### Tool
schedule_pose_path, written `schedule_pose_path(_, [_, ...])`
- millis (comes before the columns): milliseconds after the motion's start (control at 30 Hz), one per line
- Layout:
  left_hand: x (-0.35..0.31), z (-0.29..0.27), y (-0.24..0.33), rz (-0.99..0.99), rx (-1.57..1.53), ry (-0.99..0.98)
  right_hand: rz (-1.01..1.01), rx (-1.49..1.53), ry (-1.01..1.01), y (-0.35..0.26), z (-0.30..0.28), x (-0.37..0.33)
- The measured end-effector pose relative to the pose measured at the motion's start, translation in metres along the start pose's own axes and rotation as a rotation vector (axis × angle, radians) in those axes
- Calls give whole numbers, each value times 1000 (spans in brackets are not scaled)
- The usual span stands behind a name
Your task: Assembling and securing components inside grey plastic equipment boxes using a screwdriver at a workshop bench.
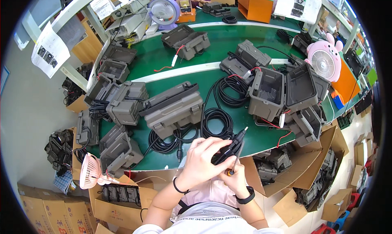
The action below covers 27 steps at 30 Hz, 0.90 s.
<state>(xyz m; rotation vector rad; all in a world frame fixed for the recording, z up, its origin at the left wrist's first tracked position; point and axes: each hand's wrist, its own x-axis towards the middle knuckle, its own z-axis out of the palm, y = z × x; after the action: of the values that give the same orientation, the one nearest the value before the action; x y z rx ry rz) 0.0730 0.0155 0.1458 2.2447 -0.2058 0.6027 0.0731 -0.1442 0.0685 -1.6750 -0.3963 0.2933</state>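
Observation:
My left hand (204,159) is closed around a black cable end with a ribbed body and a pointed connector (236,145), just beyond the table's front edge. Close below it, my right hand (236,180) grips a screwdriver (231,172) by its yellow and dark handle. Its thin metal shaft runs up alongside the black piece; where its tip meets it, I cannot tell. Beyond my hands lie coiled black cables (218,123). A grey plastic case (173,111) sits beside them, its lid partly raised.
Open grey cases (267,91) with red wires crowd the right of the green table (163,70); more stand at the left (126,103). Fans stand near: pink (90,172), purple (164,11), rabbit-shaped (324,60). Cartons (302,168) flank me. Another person's hand (199,0) shows at the back.

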Motion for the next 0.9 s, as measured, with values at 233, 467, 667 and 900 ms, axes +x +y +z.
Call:
schedule_pose_path(233, [-19, 9, -4, -73, -58, -137, 49, 523, 400, 7, -51, 3])
schedule_pose_path(467, [-30, 3, -9, -80, -89, -173, -22, 421, 32, -4, -47, 28])
schedule_pose_path(667, [-27, -6, -4, -72, -77, -159, -130, 52, -2, -27, -42, 31])
schedule_pose_path(900, [-19, -21, -27, -84, -290, -352, -373, -178, -306, -64, -45, 53])
